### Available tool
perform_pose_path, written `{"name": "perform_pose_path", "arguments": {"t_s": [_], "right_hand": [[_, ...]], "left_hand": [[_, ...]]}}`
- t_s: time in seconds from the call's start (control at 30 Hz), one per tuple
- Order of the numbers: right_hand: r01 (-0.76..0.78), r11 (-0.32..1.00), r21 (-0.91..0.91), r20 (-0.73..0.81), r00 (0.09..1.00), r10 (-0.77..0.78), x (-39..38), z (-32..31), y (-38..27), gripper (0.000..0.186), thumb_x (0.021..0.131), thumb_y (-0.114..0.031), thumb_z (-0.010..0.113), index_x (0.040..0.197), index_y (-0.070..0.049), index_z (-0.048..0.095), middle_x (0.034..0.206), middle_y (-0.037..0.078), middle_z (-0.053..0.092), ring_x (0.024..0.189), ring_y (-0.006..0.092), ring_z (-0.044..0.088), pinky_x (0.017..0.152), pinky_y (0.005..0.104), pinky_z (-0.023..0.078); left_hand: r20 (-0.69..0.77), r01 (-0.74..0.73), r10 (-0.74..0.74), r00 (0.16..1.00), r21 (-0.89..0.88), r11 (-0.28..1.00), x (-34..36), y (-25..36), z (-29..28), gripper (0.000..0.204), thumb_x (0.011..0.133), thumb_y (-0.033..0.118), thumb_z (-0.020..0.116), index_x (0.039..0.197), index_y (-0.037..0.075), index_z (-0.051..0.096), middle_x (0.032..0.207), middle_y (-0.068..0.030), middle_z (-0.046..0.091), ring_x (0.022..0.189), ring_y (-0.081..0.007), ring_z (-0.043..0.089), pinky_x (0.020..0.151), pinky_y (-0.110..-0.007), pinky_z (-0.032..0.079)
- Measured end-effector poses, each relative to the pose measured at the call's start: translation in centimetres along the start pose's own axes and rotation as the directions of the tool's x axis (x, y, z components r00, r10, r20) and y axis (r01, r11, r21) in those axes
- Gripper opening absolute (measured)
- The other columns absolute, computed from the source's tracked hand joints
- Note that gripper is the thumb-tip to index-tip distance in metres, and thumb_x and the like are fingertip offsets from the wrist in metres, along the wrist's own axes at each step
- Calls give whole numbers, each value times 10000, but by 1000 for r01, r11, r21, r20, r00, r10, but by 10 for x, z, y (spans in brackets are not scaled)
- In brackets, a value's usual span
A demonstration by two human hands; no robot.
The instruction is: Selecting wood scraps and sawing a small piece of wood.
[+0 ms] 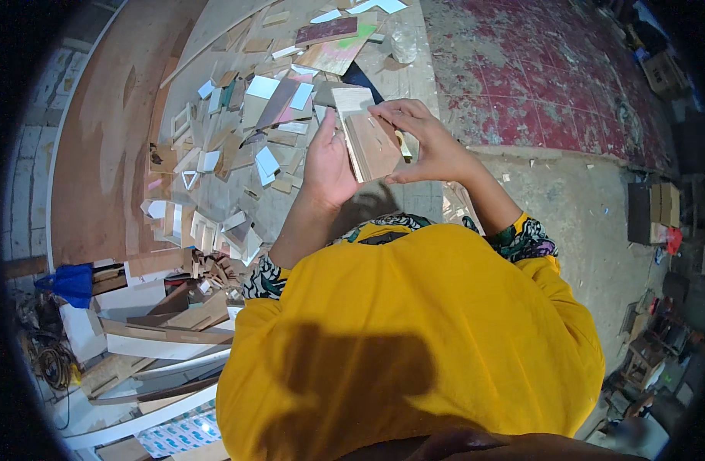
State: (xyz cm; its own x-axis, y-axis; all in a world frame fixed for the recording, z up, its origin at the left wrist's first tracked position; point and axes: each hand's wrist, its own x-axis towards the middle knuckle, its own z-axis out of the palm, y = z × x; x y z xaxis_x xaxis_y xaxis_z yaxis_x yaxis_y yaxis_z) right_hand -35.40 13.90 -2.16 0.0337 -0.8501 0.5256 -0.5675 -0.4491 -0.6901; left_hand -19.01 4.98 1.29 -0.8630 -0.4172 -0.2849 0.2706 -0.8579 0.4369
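In front of my chest I hold a small stack of flat wooden pieces (372,150) between both hands. The front piece is light brown with an angled right edge, and a paler strip sticks out above it. My left hand (327,165) presses along the stack's left side, thumb pointing up and the other fingers hidden behind. My right hand (433,142) grips the right side, its fingers at the upper edge and its thumb near the lower corner. Scattered wood and board offcuts (274,102) lie just beyond and to the left.
A long brown plywood sheet (91,146) runs along the left. Boards and strips (168,336) are piled at lower left beside a blue bag (71,284) and a coiled cable (54,365). Worn red flooring (521,77) lies at far right; boxes (650,211) stand at the right.
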Motion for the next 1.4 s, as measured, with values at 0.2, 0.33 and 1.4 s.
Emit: {"name": "perform_pose_path", "arguments": {"t_s": [0.2, 0.33, 1.4], "right_hand": [[1, 1000, 24, -50, 999, 0, -2, 5, -3, 908, 487, -309, 809, 1292, -101, 446, 1224, 152, 451, 1154, 332, 402, 974, 416, 338], [-13, 999, 49, -88, 996, 17, -3, 8, -9, 903, 490, -332, 800, 1287, -96, 446, 1210, 150, 450, 1146, 337, 404, 972, 420, 328], [195, 918, -346, -44, 974, -223, 0, -16, -54, 793, 532, -279, 784, 1251, -141, 480, 1200, 77, 483, 1144, 287, 446, 1046, 551, 201]], "left_hand": [[-15, -34, 35, 999, 59, 998, 0, -6, 5, 575, 952, 476, 238, 1219, 0, 420, 1122, -153, 544, 1022, -276, 554, 889, -414, 441], [-7, -67, 67, 998, 58, 996, -1, -10, 3, 561, 956, 470, 232, 1204, 9, 433, 1088, -144, 556, 985, -258, 571, 846, -398, 468], [82, -237, 228, 970, 523, 819, -34, -23, 24, 420, 734, 38, 622, 1130, 29, 482, 1004, -62, 549, 922, -155, 570, 757, -287, 490]]}}
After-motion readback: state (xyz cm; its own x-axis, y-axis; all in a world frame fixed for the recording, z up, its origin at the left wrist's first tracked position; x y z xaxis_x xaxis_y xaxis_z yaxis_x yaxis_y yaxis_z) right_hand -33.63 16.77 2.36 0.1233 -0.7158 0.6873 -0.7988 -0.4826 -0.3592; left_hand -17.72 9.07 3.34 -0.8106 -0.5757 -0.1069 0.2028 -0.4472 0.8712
